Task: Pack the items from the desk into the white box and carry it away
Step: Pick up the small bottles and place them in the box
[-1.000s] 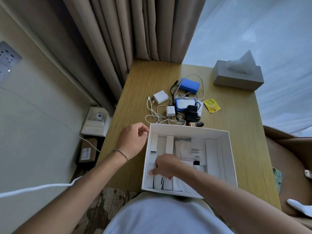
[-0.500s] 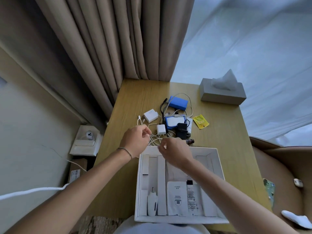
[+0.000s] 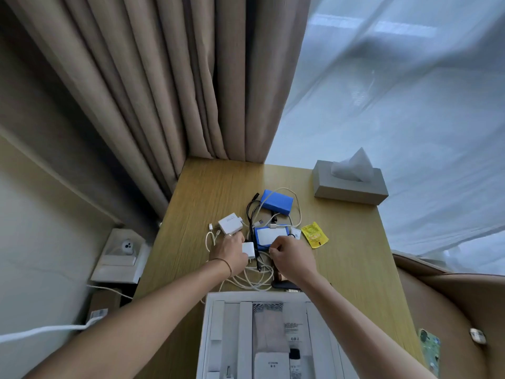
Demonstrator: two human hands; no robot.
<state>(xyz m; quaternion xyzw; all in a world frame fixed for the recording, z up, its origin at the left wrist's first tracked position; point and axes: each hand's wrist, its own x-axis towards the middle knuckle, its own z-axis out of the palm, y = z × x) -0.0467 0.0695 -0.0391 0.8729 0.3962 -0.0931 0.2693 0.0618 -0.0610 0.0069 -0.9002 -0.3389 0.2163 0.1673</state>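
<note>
Beside beige curtains (image 3: 164, 91), cluttered wooden desk (image 3: 355, 255)

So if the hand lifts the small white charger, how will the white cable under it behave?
The white cable lies in loose loops, so it is probably floppy and will trail. It crosses a black cable, so it may snag and drag that. The small white charger beside the left hand looks stiff.
</note>
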